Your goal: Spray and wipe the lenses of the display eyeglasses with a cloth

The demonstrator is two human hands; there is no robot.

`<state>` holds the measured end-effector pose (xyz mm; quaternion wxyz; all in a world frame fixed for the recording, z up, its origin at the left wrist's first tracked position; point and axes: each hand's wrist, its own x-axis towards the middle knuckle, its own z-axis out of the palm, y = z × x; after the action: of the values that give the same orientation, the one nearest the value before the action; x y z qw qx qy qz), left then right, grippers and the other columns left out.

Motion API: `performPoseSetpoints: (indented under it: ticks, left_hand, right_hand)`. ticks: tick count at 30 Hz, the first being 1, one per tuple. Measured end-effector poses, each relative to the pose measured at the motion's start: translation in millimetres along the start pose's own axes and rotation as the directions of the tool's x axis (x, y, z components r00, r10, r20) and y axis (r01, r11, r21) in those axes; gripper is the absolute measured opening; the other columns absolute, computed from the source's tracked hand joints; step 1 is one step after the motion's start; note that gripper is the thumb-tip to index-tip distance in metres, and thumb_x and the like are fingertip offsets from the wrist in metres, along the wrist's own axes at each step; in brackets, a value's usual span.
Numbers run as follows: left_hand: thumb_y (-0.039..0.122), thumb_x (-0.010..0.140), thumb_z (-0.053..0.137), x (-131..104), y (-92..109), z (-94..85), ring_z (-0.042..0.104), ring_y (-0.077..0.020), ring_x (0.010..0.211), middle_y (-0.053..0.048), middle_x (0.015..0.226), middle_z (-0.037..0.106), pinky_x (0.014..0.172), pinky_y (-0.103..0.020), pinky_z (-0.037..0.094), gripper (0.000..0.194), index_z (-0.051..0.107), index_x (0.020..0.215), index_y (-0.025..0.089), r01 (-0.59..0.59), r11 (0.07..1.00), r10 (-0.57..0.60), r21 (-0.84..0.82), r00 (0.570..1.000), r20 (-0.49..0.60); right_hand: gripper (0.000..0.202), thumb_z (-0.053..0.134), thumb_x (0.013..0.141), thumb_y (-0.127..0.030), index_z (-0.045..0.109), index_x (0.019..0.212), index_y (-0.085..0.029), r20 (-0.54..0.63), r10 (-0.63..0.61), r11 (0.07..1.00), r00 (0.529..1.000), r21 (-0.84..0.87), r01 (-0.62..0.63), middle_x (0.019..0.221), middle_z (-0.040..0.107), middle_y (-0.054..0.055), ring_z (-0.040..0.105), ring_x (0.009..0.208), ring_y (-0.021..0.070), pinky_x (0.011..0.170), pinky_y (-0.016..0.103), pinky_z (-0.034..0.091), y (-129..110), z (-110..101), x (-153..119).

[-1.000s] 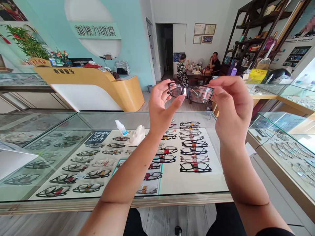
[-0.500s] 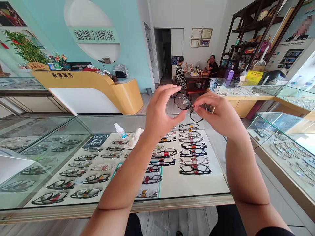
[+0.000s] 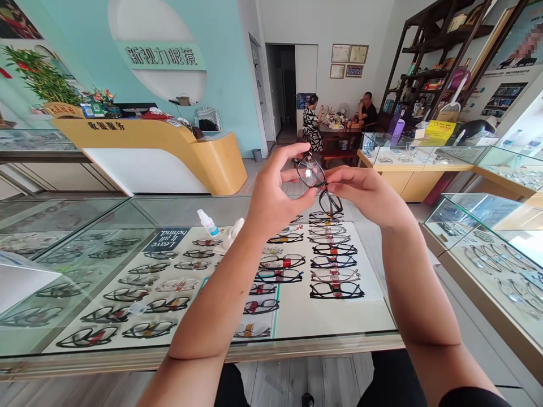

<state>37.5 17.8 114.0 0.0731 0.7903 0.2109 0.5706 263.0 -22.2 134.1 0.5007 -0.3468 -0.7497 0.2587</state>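
A pair of dark-framed eyeglasses [image 3: 311, 171] is held up above the glass display counter [image 3: 339, 336], tilted so one lens sits higher and to the left. My left hand [image 3: 278, 186] grips its upper-left rim between fingers and thumb. At the bridge, my right hand [image 3: 360, 189] pinches the frame with thumb and fingertips. Beneath them, rows of eyeglasses [image 3: 337, 290] with coloured labels lie inside the counter. A white spray bottle [image 3: 207, 223] stands on the glass, and a white object [image 3: 231, 236] beside it is partly covered by my left forearm.
Further glass showcases [image 3: 500, 271] stand to the right. Beyond the counter is a yellow reception desk [image 3: 214, 164], with a small bin [image 3: 257, 154] on the floor. Two people [image 3: 313, 121] sit at a table at the back. A dark shelf [image 3: 418, 73] rises at the right.
The eyeglasses have turned between my hands, the lower lens swinging down and left. My right hand has shifted slightly left; the left hand keeps its hold.
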Motion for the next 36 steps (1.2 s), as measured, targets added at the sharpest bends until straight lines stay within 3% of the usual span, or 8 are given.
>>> performPoseSetpoints:
  ticks: [6,9,13,17,23,26,32,36]
  left_hand:
    - [0.041,0.099,0.082,-0.8,-4.6,1.4,0.080,-0.0262,0.124,-0.012,0.157,0.068,0.103,-0.040,0.070,0.067,0.053,0.160,0.037,-0.023,1.000,0.023,0.008,1.000,-0.014]
    - [0.047,0.098,0.084,-1.7,6.2,-0.9,0.078,-0.0269,0.124,-0.011,0.153,0.070,0.101,-0.041,0.067,0.061,0.059,0.153,0.035,-0.030,0.991,0.045,0.130,0.992,-0.114]
    - [0.039,0.104,0.073,-3.3,29.8,-1.1,0.069,-0.0185,0.080,-0.003,0.092,0.076,0.077,-0.036,0.060,0.013,0.078,0.107,0.027,0.086,0.981,-0.061,0.175,0.988,-0.142]
    - [0.039,0.105,0.071,-3.3,41.3,1.7,0.051,-0.0153,0.058,0.003,0.062,0.059,0.059,-0.034,0.045,0.021,0.083,0.094,0.026,0.242,0.966,-0.240,0.094,0.970,-0.026]
    - [0.058,0.100,0.079,-1.2,27.3,-2.6,0.047,-0.0151,0.058,0.003,0.060,0.055,0.055,-0.033,0.036,0.033,0.084,0.092,0.027,0.315,0.946,-0.306,0.082,0.947,-0.101]
    - [0.057,0.097,0.082,0.8,17.6,-8.3,0.046,-0.0151,0.059,0.003,0.060,0.053,0.056,-0.033,0.036,0.030,0.085,0.093,0.028,0.327,0.942,-0.320,0.079,0.943,-0.091]
    - [0.044,0.092,0.084,7.2,12.2,-23.6,0.042,-0.0145,0.056,0.003,0.058,0.052,0.055,-0.033,0.030,0.018,0.087,0.091,0.026,0.406,0.907,-0.415,0.115,0.907,0.069]
    - [0.034,0.088,0.081,6.2,12.8,-31.2,0.039,-0.0137,0.053,0.004,0.057,0.050,0.056,-0.034,0.028,0.009,0.087,0.090,0.027,0.441,0.858,-0.502,0.263,0.828,0.250]
  right_hand:
    - [0.015,0.076,0.089,-0.036,0.080,0.083,-0.023,-0.103,0.054,0.998,0.993,0.050,-0.049,0.082,0.078,0.001,0.067,0.079,0.0186,0.077,0.035,0.055,1.2,8.1,4.3]
    - [0.012,0.075,0.087,-0.033,0.078,0.081,-0.022,-0.194,0.039,0.999,0.980,0.029,-0.034,0.080,0.079,0.002,0.067,0.076,0.0187,0.073,0.034,0.053,3.8,11.1,6.4]
    - [0.011,0.075,0.087,-0.031,0.077,0.083,-0.022,-0.298,0.002,1.000,0.955,-0.024,-0.009,0.079,0.078,0.003,0.068,0.074,0.0192,0.071,0.035,0.054,5.9,18.5,6.7]
    - [0.008,0.074,0.092,-0.029,0.079,0.091,-0.023,-0.350,-0.103,0.987,0.931,-0.149,0.054,0.095,0.083,0.005,0.077,0.087,0.0232,0.085,0.041,0.062,-0.7,33.0,1.0]
    - [0.019,0.069,0.101,-0.023,0.085,0.109,-0.028,-0.260,-0.222,0.915,0.940,-0.389,0.108,0.126,0.086,0.009,0.082,0.119,0.0322,0.105,0.053,0.064,-22.2,48.0,-13.1]
    - [0.024,0.071,0.100,-0.023,0.086,0.117,-0.030,-0.180,-0.182,0.901,0.967,-0.424,0.091,0.129,0.086,0.009,0.082,0.115,0.0327,0.102,0.053,0.064,-30.5,46.2,-18.1]
    - [0.013,0.070,0.101,-0.025,0.082,0.095,-0.025,-0.101,-0.115,0.887,0.988,-0.459,0.056,0.090,0.081,0.004,0.072,0.079,0.0224,0.075,0.037,0.055,-38.6,33.4,-23.4]
    - [0.035,0.074,0.103,-0.032,0.064,0.070,-0.024,-0.160,-0.118,0.893,0.980,-0.450,0.034,0.056,0.047,-0.003,0.048,0.059,0.0161,0.061,0.034,0.041,-44.6,27.1,-27.4]
